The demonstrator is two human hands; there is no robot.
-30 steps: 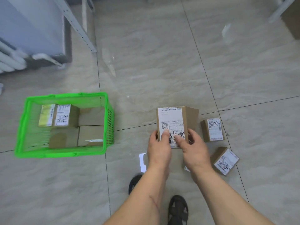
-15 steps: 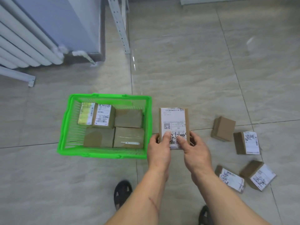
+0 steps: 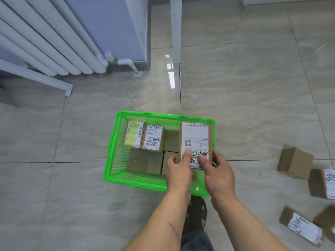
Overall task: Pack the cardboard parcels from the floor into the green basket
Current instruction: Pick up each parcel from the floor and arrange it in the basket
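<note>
Both thumbs are pressed flat on the white label, the other fingers curled round the near edges: left hand (image 3: pixel 178 169) grips the held parcel (image 3: pixel 195 142) at its near left corner, right hand (image 3: pixel 217 171) at its near right corner, so the box is pinched between the two. The parcel is label up, long side running away from the person, and it sits over the right-hand part of the green basket (image 3: pixel 116 156); whether its underside touches anything below, I can't tell. Inside the basket there's a parcel with a yellowish label (image 3: pixel 134 134) at the far left, a parcel with a scribbled white label (image 3: pixel 153 138) touching it on the right, and plain brown parcels (image 3: pixel 145 163) packed in the near row and behind the held box. The basket stands on the glossy beige floor tiles (image 3: pixel 244 105). Off to the right, well apart from the basket, loose parcels lie on the floor: a plain brown box (image 3: pixel 294 163), a box cut by the frame edge (image 3: pixel 322 183), and a labelled one nearer the person (image 3: pixel 301 227). Below the forearms, a dark sandal (image 3: pixel 197 212) shows. Far left, a white radiator (image 3: pixel 45 42) and a grey upright post (image 3: pixel 175 28).
</note>
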